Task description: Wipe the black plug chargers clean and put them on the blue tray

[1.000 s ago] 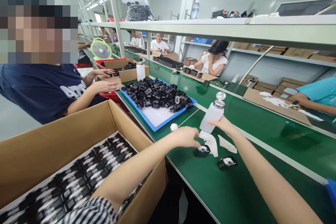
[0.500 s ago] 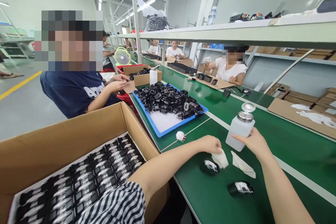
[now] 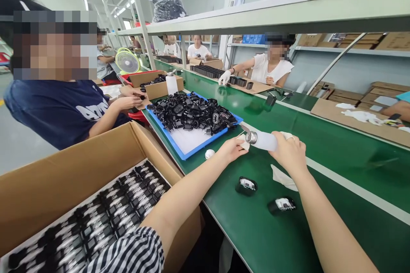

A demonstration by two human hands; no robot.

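My right hand [image 3: 291,150] is wrapped round a white dispenser bottle [image 3: 265,140], tipped on its side with the metal top pointing left. Its flip lid hangs open by a white cloth [image 3: 244,141], which my left hand [image 3: 231,150] pinches at the bottle's mouth. On the green bench below lie two black oval housings with white and metal parts inside, a left housing [image 3: 246,186] and a right housing [image 3: 282,205]. A second cloth [image 3: 283,178] rests flat, partly behind my right wrist.
A blue tray [image 3: 188,153] heaped with black plug parts [image 3: 192,113] stands ahead. At left, a cardboard box [image 3: 80,149] holds rows of black pieces. Another white bottle [image 3: 171,83] stands beyond the tray. A co-worker [image 3: 60,111] sits at left; a shelf [image 3: 256,19] runs overhead.
My right hand has lifted the bottle off the bench and tipped it left. My left hand has raised the cloth to its mouth. The view has shifted right.
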